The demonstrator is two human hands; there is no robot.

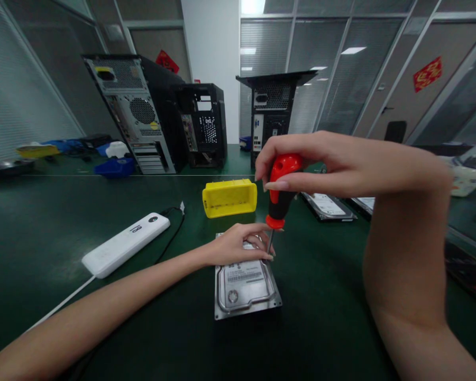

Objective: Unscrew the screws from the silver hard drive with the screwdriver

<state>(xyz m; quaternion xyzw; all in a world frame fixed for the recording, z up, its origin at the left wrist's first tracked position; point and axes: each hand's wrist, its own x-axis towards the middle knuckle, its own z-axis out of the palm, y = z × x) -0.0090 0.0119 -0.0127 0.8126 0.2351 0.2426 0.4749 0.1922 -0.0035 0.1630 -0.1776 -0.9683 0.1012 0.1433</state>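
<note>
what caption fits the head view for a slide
Right hand holds a screwdriver upright on a hard drive steadied by the left hand.

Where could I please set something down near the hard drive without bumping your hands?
Bare green mat lies between the hard drive and the right forearm, and between the drive and the white power strip. It is crowded behind the drive: yellow tray, screwdriver, both hands.

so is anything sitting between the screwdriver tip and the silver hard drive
Nothing visible. The red-and-black-handled screwdriver in the right hand stands upright with its shaft reaching the silver metal hard drive at its far right corner. The left hand's fingertips flank the shaft, not under it.
</note>
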